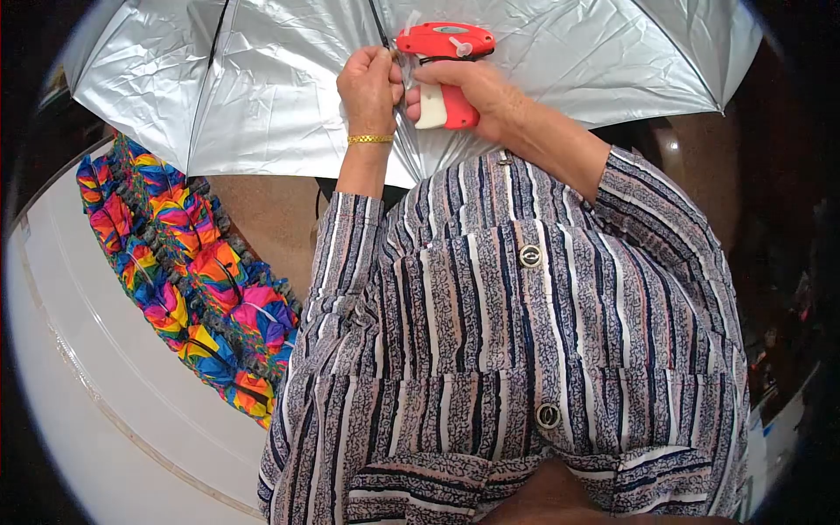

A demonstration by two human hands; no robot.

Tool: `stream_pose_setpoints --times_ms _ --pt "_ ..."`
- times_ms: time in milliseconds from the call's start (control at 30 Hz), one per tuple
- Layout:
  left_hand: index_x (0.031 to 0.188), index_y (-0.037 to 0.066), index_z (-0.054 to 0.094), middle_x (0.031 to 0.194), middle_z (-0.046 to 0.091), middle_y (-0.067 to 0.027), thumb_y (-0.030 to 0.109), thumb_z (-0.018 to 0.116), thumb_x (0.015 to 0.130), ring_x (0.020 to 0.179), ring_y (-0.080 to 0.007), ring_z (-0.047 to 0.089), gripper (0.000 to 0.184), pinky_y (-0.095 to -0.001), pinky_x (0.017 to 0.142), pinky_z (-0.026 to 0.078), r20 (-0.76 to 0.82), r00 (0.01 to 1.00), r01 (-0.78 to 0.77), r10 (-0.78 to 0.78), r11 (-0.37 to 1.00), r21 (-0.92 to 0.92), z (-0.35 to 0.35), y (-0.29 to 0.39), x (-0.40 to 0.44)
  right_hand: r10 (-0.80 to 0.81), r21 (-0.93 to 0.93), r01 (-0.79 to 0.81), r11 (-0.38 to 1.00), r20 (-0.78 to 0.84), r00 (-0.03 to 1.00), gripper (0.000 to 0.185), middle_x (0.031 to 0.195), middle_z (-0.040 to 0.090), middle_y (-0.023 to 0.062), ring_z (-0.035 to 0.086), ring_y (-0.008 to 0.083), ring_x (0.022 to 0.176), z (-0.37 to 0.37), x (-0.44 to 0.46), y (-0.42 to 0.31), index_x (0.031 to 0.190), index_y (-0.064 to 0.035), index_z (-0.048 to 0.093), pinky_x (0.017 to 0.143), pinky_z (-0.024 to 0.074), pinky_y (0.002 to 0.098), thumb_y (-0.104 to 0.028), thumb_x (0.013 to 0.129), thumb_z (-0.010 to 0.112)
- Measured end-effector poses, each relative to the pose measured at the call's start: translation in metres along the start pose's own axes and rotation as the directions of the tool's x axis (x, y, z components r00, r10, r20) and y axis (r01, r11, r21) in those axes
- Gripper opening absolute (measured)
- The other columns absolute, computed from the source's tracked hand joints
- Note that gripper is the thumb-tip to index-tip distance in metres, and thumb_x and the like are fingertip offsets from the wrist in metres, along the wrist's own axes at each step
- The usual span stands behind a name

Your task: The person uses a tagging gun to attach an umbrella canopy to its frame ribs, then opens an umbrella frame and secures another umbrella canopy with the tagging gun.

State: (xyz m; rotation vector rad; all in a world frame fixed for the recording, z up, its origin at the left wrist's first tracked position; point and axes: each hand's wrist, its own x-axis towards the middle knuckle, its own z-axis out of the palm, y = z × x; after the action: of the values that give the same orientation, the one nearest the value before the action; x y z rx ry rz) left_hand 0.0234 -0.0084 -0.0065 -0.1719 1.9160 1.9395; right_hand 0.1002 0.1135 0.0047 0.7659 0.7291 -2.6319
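Note:
Silver-lined umbrella fabric (289,96) spreads across the top of the head view, with thin dark ribs running over it. My left hand (370,92), a gold bracelet at its wrist, is closed in a pinch at a dark umbrella rib (378,19) near the middle of the cloth. Close beside it, my right hand (481,92) wraps around the grip of a red tagging gun (442,39) with a white trigger. Its nose points left, towards the pinched spot. Some fingertips of both hands are hidden.
Rows of bundled rainbow-coloured cloth (210,262) lie at the left, beside a curved white surface (96,324). Brown floor (262,214) shows below the umbrella's edge. My striped shirt fills the lower middle. Dark, unclear items stand at the right.

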Motion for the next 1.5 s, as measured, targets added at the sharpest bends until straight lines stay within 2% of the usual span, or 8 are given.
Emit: stream_pose_setpoints --times_ms 600,867,967,1067,1167,1233,1367,1500 --pt "0.084 -0.001 0.055 0.057 0.05 -0.0017 0.011 0.052 0.088 0.04 -0.0056 0.038 0.013 -0.0198 0.035 0.028 0.04 0.999 -0.025 0.024 0.999 0.04 0.001 0.0 -0.002 -0.026 -0.126 0.025 0.992 -0.008 1.0 0.021 0.076 0.063 0.0133 0.064 0.0226 0.064 0.003 -0.004 0.0 0.095 0.0027 0.057 0.061 0.0542 0.0326 -0.01 0.078 0.06" --pt "0.084 -0.001 0.055 0.058 0.052 -0.002 0.012 0.05 0.088 0.041 -0.0062 0.041 0.014 -0.0204 0.036 0.032 0.039 0.999 -0.043 0.037 0.985 0.168 0.003 -0.001 -0.002 -0.018 -0.06 0.022 0.998 0.06 0.998 0.011 0.066 0.061 0.0087 0.058 0.0173 0.048 0.003 0.007 -0.004 0.08 -0.0001 0.059 0.045 0.0492 0.0286 -0.008 0.073 0.061" --pt "0.083 -0.001 0.055 0.058 0.052 -0.0022 0.012 0.05 0.088 0.04 -0.0065 0.041 0.014 -0.021 0.036 0.033 0.047 0.998 -0.058 0.05 0.977 0.204 0.003 -0.003 -0.002 -0.011 -0.266 0.026 0.964 0.061 0.998 0.012 0.069 0.06 0.0066 0.058 0.0147 0.054 -0.003 0.005 -0.01 0.084 -0.0025 0.059 0.047 0.0478 0.0263 -0.013 0.078 0.06" --pt "0.083 0.0 0.055 0.057 0.052 -0.0024 0.011 0.049 0.088 0.04 -0.0067 0.041 0.014 -0.0217 0.036 0.033 0.063 0.995 -0.092 0.079 0.97 0.225 0.003 0.0 -0.001 -0.028 -0.289 0.032 0.957 0.02 0.999 0.012 0.067 0.058 0.0054 0.057 0.0136 0.053 -0.002 0.001 -0.011 0.084 -0.0045 0.059 0.044 0.0452 0.0261 -0.014 0.077 0.062" --pt "0.079 0.0 0.056 0.055 0.053 -0.0037 0.011 0.048 0.087 0.042 -0.0079 0.047 0.015 -0.0225 0.037 0.036 0.096 0.993 -0.103 0.072 0.923 0.371 0.009 0.019 -0.006 -0.083 -0.245 0.083 0.966 0.009 0.996 0.014 0.067 0.058 0.005 0.057 0.0134 0.053 -0.003 -0.002 -0.005 0.085 -0.0055 0.058 0.044 0.0451 0.0268 -0.015 0.076 0.064" --pt "0.076 0.0 0.057 0.054 0.055 -0.0052 0.014 0.05 0.085 0.045 -0.0108 0.053 0.018 -0.0257 0.04 0.041 0.176 0.982 -0.16 0.063 0.765 0.623 0.014 0.033 -0.007 -0.118 -0.184 0.12 0.976 0.021 0.993 0.016 0.068 0.059 0.0052 0.058 0.0139 0.054 -0.004 -0.003 -0.016 0.086 -0.0056 0.058 0.046 0.0462 0.0276 -0.016 0.076 0.065" --pt "0.076 0.001 0.059 0.055 0.058 -0.0073 0.017 0.053 0.081 0.048 -0.0146 0.058 0.018 -0.0284 0.048 0.046 0.287 0.956 -0.276 0.054 0.49 0.827 0.005 0.046 0.042 -0.212 -0.321 0.152 0.935 -0.161 0.964 0.02 0.071 0.061 0.0062 0.06 0.0153 0.059 -0.007 -0.001 -0.052 0.088 -0.0045 0.058 0.05 0.0482 0.0294 -0.017 0.076 0.067" --pt "0.079 0.001 0.06 0.059 0.059 -0.0098 0.019 0.056 0.077 0.05 -0.0185 0.058 0.018 -0.0314 0.056 0.048 0.226 0.92 -0.385 0.32 0.634 0.671 0.033 0.078 0.086 -0.412 -0.305 0.373 0.876 -0.072 0.908 0.022 0.074 0.062 0.0071 0.062 0.016 0.065 0.014 0.038 -0.104 0.089 -0.0029 0.058 0.054 0.0496 0.0302 -0.018 0.075 0.068"
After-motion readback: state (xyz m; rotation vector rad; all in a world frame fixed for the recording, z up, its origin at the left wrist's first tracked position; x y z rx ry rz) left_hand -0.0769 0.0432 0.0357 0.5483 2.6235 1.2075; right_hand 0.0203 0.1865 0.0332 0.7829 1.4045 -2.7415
